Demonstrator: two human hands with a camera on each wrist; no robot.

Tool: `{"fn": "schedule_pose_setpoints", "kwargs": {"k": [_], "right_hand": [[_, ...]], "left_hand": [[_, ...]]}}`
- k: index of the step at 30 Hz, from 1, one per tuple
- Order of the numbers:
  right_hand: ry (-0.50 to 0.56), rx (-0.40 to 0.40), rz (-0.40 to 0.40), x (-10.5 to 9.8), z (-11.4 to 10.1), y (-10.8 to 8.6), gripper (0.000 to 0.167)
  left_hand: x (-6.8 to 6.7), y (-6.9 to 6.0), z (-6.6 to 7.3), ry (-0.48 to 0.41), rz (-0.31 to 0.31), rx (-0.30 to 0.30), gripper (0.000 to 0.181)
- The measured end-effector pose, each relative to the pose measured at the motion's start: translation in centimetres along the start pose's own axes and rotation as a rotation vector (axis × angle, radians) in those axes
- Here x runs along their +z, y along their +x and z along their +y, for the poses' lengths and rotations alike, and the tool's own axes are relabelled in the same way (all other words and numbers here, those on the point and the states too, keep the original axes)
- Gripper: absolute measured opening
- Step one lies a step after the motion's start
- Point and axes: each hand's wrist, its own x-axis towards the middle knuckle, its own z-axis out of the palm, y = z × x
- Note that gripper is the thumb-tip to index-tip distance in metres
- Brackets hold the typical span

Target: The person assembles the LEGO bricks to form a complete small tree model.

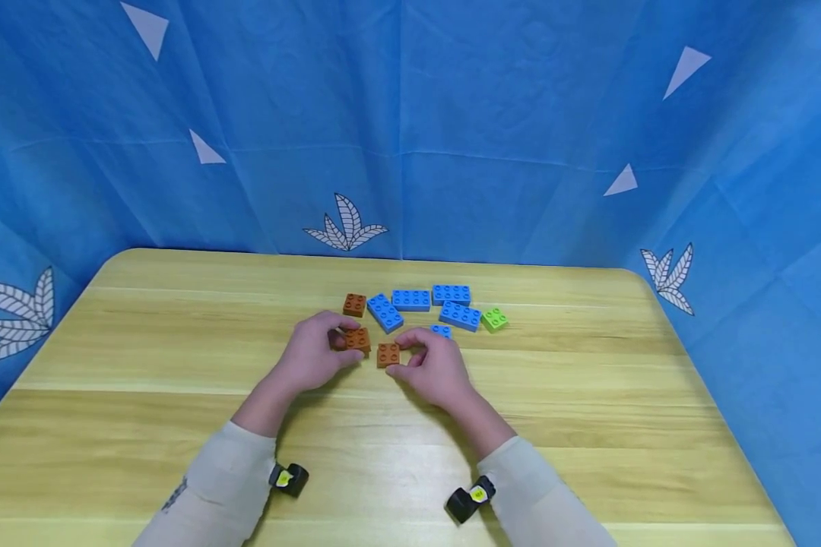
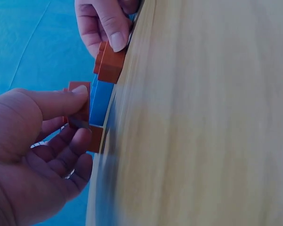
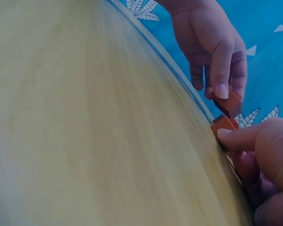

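Observation:
My left hand pinches an orange-brown square toy brick between thumb and fingers. In the left wrist view that brick looks raised off the table. My right hand holds a second orange-brown square brick by its right side. This one appears to sit at the tabletop in the left wrist view. A small gap parts the two held bricks in the head view. Just behind the left hand lies a third, darker brown square brick.
Behind the hands lie several long blue bricks, one partly hidden by the right hand. A lime green square brick lies at their right. The wooden table ends at a blue curtain.

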Motion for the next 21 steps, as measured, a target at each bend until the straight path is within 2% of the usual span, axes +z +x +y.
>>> {"fn": "schedule_pose_setpoints", "kwargs": {"k": [5,15,21], "right_hand": [[0.024,0.016,0.024,-0.3,0.3,0.2,0.034],[0.04,0.029,0.038,-0.3,0.4,0.2,0.034],[0.039,0.01,0.039,-0.4,0.5,0.3,0.035]], "left_hand": [[0.6,0.1,0.4,-0.059,-0.03,-0.013,0.037],[1.4,0.6,1.0,-0.071,-0.071,0.03,0.036],[1.8,0.9,1.1,-0.075,-0.085,0.051,0.034]]}}
